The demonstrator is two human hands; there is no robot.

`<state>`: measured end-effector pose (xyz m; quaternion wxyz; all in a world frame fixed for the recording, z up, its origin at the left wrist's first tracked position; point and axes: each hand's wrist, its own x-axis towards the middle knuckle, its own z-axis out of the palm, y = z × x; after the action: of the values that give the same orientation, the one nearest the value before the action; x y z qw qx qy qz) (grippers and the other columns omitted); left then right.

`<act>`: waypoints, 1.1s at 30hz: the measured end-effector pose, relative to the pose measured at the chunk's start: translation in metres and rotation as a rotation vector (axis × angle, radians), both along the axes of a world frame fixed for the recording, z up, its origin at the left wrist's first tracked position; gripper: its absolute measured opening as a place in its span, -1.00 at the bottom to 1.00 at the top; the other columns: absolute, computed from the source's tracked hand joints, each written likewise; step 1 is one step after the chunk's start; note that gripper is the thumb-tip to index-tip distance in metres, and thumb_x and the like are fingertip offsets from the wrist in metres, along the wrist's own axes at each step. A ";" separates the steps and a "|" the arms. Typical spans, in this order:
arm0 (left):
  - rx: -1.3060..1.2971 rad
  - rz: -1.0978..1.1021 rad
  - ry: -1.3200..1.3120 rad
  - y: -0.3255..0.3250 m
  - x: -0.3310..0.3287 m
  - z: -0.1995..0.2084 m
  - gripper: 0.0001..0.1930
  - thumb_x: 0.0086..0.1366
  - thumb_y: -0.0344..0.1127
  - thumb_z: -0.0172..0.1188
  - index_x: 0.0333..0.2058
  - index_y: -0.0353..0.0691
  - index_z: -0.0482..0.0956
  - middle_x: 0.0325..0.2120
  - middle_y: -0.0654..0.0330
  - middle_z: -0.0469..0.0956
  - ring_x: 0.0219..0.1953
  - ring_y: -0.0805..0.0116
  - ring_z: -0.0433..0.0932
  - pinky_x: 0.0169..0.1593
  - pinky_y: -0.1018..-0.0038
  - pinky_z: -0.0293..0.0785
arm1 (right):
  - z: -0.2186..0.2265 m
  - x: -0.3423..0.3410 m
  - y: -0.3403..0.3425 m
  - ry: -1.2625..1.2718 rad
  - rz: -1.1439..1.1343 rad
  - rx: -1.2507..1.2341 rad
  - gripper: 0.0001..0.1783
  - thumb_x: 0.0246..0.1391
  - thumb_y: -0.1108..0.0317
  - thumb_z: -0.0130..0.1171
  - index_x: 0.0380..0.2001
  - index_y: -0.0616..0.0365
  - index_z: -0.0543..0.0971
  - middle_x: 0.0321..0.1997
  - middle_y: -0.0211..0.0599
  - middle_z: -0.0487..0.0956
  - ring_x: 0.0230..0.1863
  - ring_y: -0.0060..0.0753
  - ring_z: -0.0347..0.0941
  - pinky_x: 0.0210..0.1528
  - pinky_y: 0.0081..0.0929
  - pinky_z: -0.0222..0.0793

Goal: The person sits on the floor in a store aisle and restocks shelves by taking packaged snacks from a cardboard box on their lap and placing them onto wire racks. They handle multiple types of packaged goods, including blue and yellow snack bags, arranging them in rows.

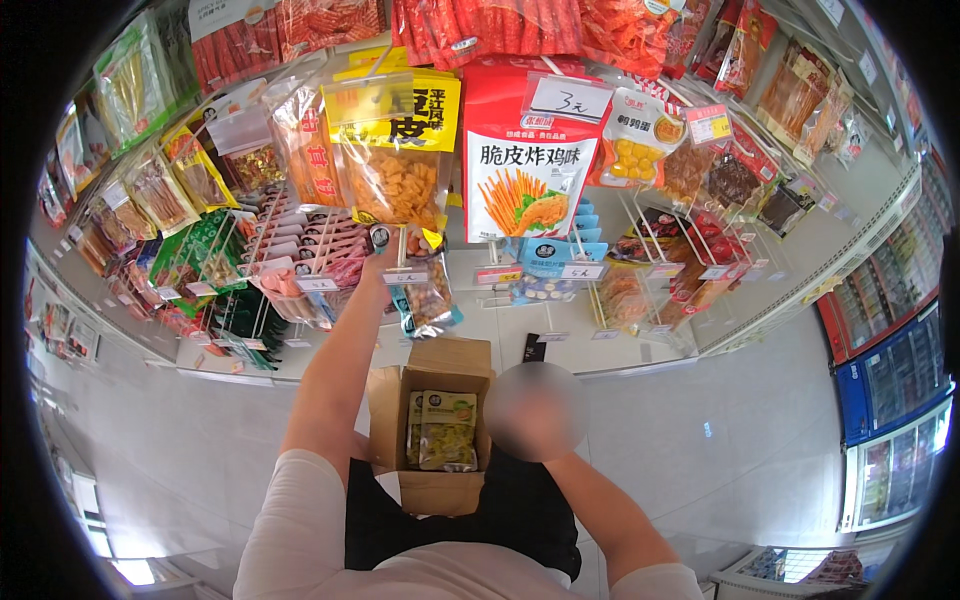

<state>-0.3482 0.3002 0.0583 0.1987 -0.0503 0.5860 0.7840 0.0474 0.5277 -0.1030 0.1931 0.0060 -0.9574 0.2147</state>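
Note:
My left arm stretches up to the hanging display, and my left hand (376, 268) is among the packets beside a small nut-like snack packet (432, 300). Its fingers are mostly hidden behind a price tag holder, so a grip cannot be made out. An open cardboard box (437, 492) sits in front of my lap, with green-and-yellow snack packets (448, 428) standing inside. My right hand (540, 415) is beside the box's right edge. A round blur covers it, hiding the fingers and anything in them.
Above hang a large yellow snack bag (395, 185) and a red-and-white snack bag (525, 165). Blue packets (560, 262) hang lower, on hooks with price tags. A small black object (534, 348) lies on the shelf base (630, 355). Coolers (895, 375) stand at the right.

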 end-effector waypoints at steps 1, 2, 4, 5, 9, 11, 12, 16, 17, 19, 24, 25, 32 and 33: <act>0.012 0.021 -0.032 0.011 -0.004 0.006 -0.50 0.46 0.09 0.28 -0.13 -0.38 0.64 -0.27 0.09 0.68 -0.30 0.27 0.69 -0.25 0.34 0.62 | -0.001 0.001 0.000 -0.021 -0.014 -0.039 -0.62 0.31 0.28 0.25 0.16 0.11 0.60 0.07 -0.26 0.64 0.08 -0.24 0.56 0.14 -0.28 0.50; 0.024 0.041 -0.063 0.020 -0.006 0.009 -0.51 0.48 0.07 0.25 -0.13 -0.37 0.64 -0.28 0.08 0.68 -0.30 0.26 0.70 -0.25 0.35 0.63 | -0.001 0.004 0.000 -0.028 -0.028 -0.073 -0.64 0.29 0.29 0.26 0.11 0.11 0.60 0.04 -0.25 0.64 0.06 -0.22 0.57 0.12 -0.25 0.50; 0.177 -0.024 -0.051 0.030 -0.009 0.007 -0.57 0.53 0.01 0.20 -0.14 -0.34 0.64 -0.29 0.10 0.67 -0.30 0.26 0.70 -0.24 0.35 0.64 | 0.002 0.005 0.003 -0.040 -0.050 -0.061 -0.68 0.24 0.30 0.26 0.03 0.12 0.62 -0.02 -0.22 0.64 0.01 -0.19 0.57 0.07 -0.20 0.50; 0.111 -0.055 -0.040 0.024 -0.018 0.001 -0.65 0.56 -0.06 0.14 -0.11 -0.28 0.61 -0.28 0.13 0.67 -0.30 0.27 0.69 -0.24 0.37 0.64 | 0.007 0.004 0.001 -0.035 -0.059 0.029 -0.71 0.22 0.31 0.26 -0.01 0.13 0.63 -0.05 -0.21 0.64 -0.02 -0.17 0.57 0.05 -0.18 0.49; 0.031 -0.095 -0.039 0.024 -0.047 -0.019 -0.74 0.58 -0.14 0.09 -0.08 -0.21 0.59 -0.28 0.17 0.66 -0.29 0.29 0.69 -0.23 0.39 0.65 | 0.018 -0.003 -0.006 -0.060 -0.119 0.330 -0.79 0.12 0.34 0.26 -0.18 0.15 0.67 -0.18 -0.16 0.64 -0.12 -0.10 0.57 -0.04 -0.08 0.48; 0.077 -0.043 -0.055 0.035 -0.048 -0.032 -0.75 0.58 -0.14 0.09 -0.07 -0.20 0.59 -0.28 0.18 0.65 -0.29 0.29 0.69 -0.23 0.40 0.65 | 0.022 -0.007 -0.006 -0.039 -0.133 0.379 -0.83 0.06 0.35 0.25 -0.28 0.15 0.67 -0.25 -0.14 0.62 -0.18 -0.07 0.56 -0.10 -0.04 0.46; 0.106 -0.006 -0.069 0.040 -0.047 -0.039 -0.76 0.58 -0.15 0.10 -0.06 -0.20 0.59 -0.28 0.18 0.65 -0.29 0.30 0.69 -0.23 0.40 0.64 | 0.025 -0.007 -0.005 0.007 -0.128 0.378 -0.86 0.02 0.35 0.24 -0.33 0.14 0.66 -0.29 -0.13 0.61 -0.22 -0.05 0.55 -0.13 -0.02 0.44; 0.218 0.150 -0.108 0.051 -0.049 -0.069 -0.77 0.57 -0.17 0.10 -0.05 -0.18 0.58 -0.28 0.20 0.65 -0.29 0.30 0.69 -0.23 0.41 0.64 | 0.024 -0.010 -0.003 0.016 -0.173 0.348 -0.87 -0.01 0.35 0.24 -0.37 0.14 0.65 -0.32 -0.14 0.60 -0.24 -0.04 0.54 -0.16 -0.01 0.43; 0.256 0.213 -0.108 0.046 -0.050 -0.078 -0.78 0.57 -0.17 0.10 -0.04 -0.17 0.58 -0.28 0.20 0.65 -0.29 0.30 0.69 -0.23 0.41 0.64 | 0.024 -0.011 -0.005 0.025 -0.168 0.358 -0.85 0.02 0.35 0.25 -0.34 0.14 0.66 -0.30 -0.15 0.61 -0.23 -0.05 0.55 -0.15 -0.03 0.44; 0.345 0.382 -0.085 0.028 -0.049 -0.098 -0.79 0.57 -0.18 0.10 -0.03 -0.16 0.58 -0.28 0.20 0.64 -0.29 0.31 0.68 -0.23 0.42 0.64 | 0.026 -0.013 -0.012 0.050 -0.150 0.371 -0.83 0.09 0.33 0.25 -0.27 0.15 0.67 -0.27 -0.16 0.62 -0.20 -0.08 0.56 -0.13 -0.06 0.47; 0.034 0.216 -0.044 0.023 0.026 -0.116 -0.79 0.53 -0.24 0.13 0.03 -0.13 0.56 -0.27 0.25 0.62 -0.23 0.33 0.68 -0.19 0.45 0.63 | 0.021 -0.004 -0.005 0.045 -0.184 0.353 -0.83 0.12 0.31 0.23 -0.26 0.13 0.66 -0.26 -0.17 0.62 -0.20 -0.09 0.56 -0.14 -0.07 0.46; -0.075 0.136 -0.024 0.023 0.050 -0.110 -0.78 0.51 -0.26 0.15 0.06 -0.11 0.56 -0.27 0.26 0.61 -0.20 0.34 0.68 -0.16 0.46 0.63 | 0.020 -0.003 -0.003 0.044 -0.196 0.347 -0.83 0.13 0.31 0.23 -0.25 0.13 0.66 -0.25 -0.17 0.62 -0.21 -0.09 0.56 -0.14 -0.07 0.46; -1.031 -0.143 0.743 -0.099 0.177 -0.171 -0.66 0.37 -0.26 0.26 0.06 -0.24 0.57 -0.04 -0.10 0.62 0.02 -0.04 0.64 0.10 0.10 0.57 | 0.020 -0.006 -0.010 0.069 -0.208 0.277 -0.83 0.18 0.28 0.21 -0.24 0.11 0.65 -0.24 -0.17 0.62 -0.21 -0.10 0.55 -0.15 -0.09 0.46; -1.154 -0.159 0.694 -0.111 0.193 -0.186 -0.57 0.35 -0.21 0.28 0.14 -0.23 0.52 -0.07 -0.13 0.65 0.04 -0.05 0.64 0.11 0.07 0.56 | 0.021 -0.007 -0.009 0.070 -0.214 0.271 -0.83 0.19 0.28 0.21 -0.24 0.11 0.65 -0.23 -0.17 0.62 -0.21 -0.10 0.55 -0.16 -0.09 0.46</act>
<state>-0.1552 0.1889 -0.1282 -0.0028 0.1496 0.9423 0.2994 0.0402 0.5188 -0.0818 0.2456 -0.0622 -0.9654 0.0615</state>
